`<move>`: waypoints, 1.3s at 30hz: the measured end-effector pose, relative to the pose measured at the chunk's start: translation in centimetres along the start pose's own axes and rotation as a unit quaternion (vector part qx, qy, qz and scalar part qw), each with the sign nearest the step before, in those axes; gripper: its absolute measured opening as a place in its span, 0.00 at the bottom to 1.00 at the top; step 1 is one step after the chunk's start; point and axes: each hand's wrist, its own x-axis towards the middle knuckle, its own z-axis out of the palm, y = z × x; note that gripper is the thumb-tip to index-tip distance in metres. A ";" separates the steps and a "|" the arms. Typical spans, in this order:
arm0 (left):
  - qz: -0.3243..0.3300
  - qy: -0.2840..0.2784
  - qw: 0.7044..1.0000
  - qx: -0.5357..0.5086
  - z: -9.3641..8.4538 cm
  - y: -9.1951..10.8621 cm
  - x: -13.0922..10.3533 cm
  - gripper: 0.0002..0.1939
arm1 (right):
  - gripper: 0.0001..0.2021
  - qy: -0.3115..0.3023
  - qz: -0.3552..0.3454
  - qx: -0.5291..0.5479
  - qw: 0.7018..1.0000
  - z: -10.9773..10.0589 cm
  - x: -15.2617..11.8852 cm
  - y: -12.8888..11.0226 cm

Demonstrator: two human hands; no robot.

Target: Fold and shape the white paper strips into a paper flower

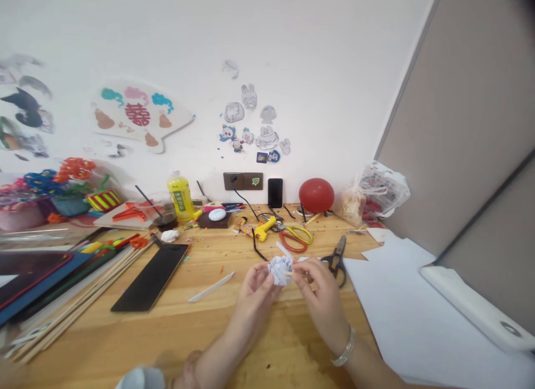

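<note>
A crumpled white paper ball [279,270] is in front of me, just above the table. My left hand [256,290] grips it from the left, thumb in front and fingers behind. On the other side my right hand [320,291] has its fingers pinched around a short pale stick [289,273], whose tip touches the paper; most of it is hidden by the fingers. A white paper strip [284,249] shows just behind the ball. Black-handled scissors [337,258] lie right behind my right hand.
Red-and-yellow scissors [298,237] and a yellow glue gun [264,228] lie beyond my hands. A black tablet [151,277] and long wooden sticks [90,294] are on the left. White sheets [401,311] cover the right side. A red balloon [316,195] and yellow bottle [179,197] stand by the wall.
</note>
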 end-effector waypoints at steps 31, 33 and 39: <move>-0.005 -0.014 1.000 0.010 0.1 -0.1 0.0 0.17 | 0.06 -0.035 -0.080 -0.087 0.992 -0.2 0.2 -0.4; -0.012 -0.012 1.000 0.006 0.0 -0.1 0.0 0.16 | 0.06 -0.030 -0.068 -0.070 0.995 -0.1 0.2 -0.3; -0.012 -0.022 1.000 0.002 0.1 0.3 -0.2 0.15 | 0.04 -0.021 -0.048 -0.035 0.998 0.0 0.2 0.1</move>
